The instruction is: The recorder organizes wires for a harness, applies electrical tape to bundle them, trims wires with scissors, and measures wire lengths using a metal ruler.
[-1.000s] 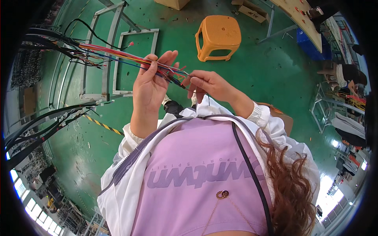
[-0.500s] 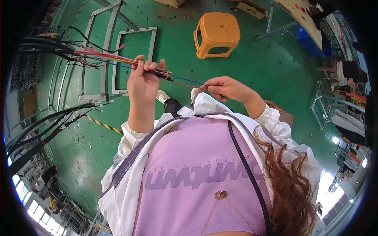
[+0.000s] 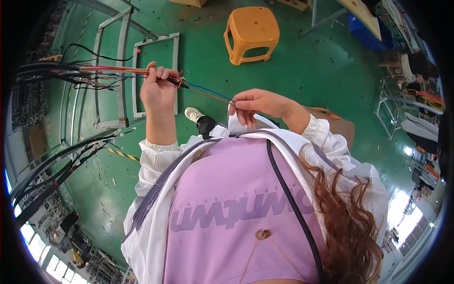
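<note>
A wire harness [image 3: 118, 70] with red, yellow, blue and black strands stretches in from black sheathed cables [image 3: 47, 71] at the left. Wrapped round the bundle, my left hand [image 3: 158, 90] is closed close to its right end, where a black sleeve and a red tie-like piece [image 3: 179, 79] stick out. From there a blue wire [image 3: 210, 89] and a thin reddish wire [image 3: 208, 94] run to the right. Their far ends are pinched between the thumb and fingers of my right hand [image 3: 257, 105]; the tips are hidden.
An orange plastic stool [image 3: 253, 35] stands ahead on the green floor. Grey metal frames [image 3: 124, 66] are at the left, beneath the harness. More black cables [image 3: 66, 151] hang at the lower left. A brown box [image 3: 333, 124] is beside my right forearm, and a blue bin [image 3: 369, 33] lies far right.
Both hands have shifted a little left in view, along with the harness. The surroundings also slide slightly left and up. Both grips stay closed, and the two wires now slope down more toward my right hand.
</note>
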Tool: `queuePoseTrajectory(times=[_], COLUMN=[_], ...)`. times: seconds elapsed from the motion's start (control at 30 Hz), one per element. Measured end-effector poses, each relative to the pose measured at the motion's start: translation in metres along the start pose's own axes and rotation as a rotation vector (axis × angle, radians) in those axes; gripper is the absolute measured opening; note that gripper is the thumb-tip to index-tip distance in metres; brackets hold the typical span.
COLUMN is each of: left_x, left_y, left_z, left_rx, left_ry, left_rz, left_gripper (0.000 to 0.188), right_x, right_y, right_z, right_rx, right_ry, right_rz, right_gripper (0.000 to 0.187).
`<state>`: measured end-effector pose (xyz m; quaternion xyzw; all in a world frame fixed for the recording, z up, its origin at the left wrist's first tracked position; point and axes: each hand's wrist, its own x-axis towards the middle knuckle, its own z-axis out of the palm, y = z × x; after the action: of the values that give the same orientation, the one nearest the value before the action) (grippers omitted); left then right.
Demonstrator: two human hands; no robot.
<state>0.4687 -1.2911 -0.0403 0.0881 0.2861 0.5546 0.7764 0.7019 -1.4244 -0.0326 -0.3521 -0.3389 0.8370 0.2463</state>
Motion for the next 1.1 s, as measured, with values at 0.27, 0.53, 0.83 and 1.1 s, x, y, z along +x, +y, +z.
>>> queuePoseTrajectory(times=[0.27, 0.53, 0.83, 1.1], left_x=[-0.02, -0.037, -0.051, -0.052], left_y=[-0.001, -0.006, -0.012, -0.007], left_z=[0.009, 0.013, 0.024, 0.034], left_rx=[-0.113, -0.05, -0.005, 0.099], left_ry=[-0.175, -0.297, -0.29, -0.364], left_rz=[-0.202, -0.224, -0.197, -0.196], left_gripper=[0.017, 0.025, 0.033, 0.043], right_x=[0.01, 0.029, 0.06, 0.059], right_y=[0.027, 0.032, -0.022, -0.031], right_z=[-0.011, -0.022, 0.024, 0.036], right_rx=[-0.61, -1.118, -1.144, -0.353], right_ry=[0.357, 0.512, 0.449, 0.341], right_rz=[-0.085, -0.423, -0.661, -0.383], right_gripper=[0.02, 0.018, 0.017, 0.017])
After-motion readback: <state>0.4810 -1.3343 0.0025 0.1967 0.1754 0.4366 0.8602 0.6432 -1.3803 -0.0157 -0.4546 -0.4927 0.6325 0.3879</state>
